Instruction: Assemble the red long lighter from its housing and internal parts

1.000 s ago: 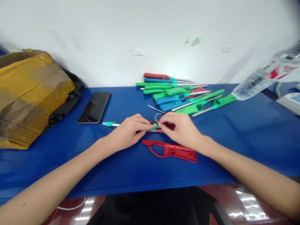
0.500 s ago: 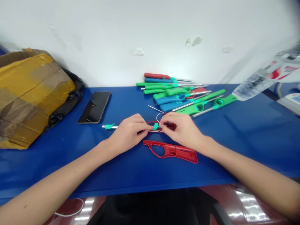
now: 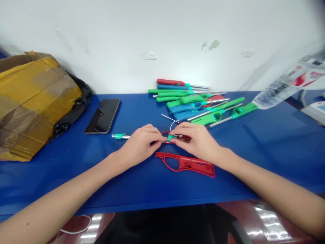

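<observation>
The small green piece (image 3: 170,137) sits at the opened red lighter half (image 3: 186,138), which lies between the hands on the blue surface (image 3: 127,189). It looks more tilted than a half second ago. The right hand (image 3: 175,137) has shifted its fingertips from beside the thin white wire (image 3: 171,126) onto this piece and now pinches it, so the work seems to have turned from wire to piece. The left hand (image 3: 163,140) grips the left end of the same half, its fingertips just beside the green piece. The metal tube (image 3: 125,137) sticks out leftward. Nearer the person, the matching red half (image 3: 200,166) lies untouched; beyond are the assembled lighters (image 3: 189,99).
</observation>
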### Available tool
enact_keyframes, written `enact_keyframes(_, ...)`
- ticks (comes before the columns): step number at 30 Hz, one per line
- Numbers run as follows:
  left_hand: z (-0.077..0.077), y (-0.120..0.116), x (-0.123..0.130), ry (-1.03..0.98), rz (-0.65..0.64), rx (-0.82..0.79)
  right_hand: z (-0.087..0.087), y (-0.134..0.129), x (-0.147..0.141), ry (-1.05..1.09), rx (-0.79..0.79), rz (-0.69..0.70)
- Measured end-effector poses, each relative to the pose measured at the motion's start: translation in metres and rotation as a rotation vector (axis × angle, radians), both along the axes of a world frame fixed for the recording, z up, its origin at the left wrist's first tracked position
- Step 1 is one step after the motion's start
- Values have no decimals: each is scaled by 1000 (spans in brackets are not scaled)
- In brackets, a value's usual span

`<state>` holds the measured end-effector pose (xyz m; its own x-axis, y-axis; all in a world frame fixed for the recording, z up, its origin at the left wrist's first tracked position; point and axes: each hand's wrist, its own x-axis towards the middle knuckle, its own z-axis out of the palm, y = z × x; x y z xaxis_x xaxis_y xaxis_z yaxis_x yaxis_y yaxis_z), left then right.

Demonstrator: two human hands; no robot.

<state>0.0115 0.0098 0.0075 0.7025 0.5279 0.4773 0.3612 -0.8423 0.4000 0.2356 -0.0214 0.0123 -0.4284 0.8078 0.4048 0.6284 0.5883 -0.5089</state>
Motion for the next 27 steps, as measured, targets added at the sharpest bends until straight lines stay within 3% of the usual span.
enact_keyframes(11,1,1,-4,40,-53,-10,3,1,8,-65,41,110)
enact_keyframes(19,0,2,-6,39,-79,-7,2,0,5,35,37,-69)
enact_keyframes(27,-1,2,-3,2,-90,22,14,1,13,-20,28,61)
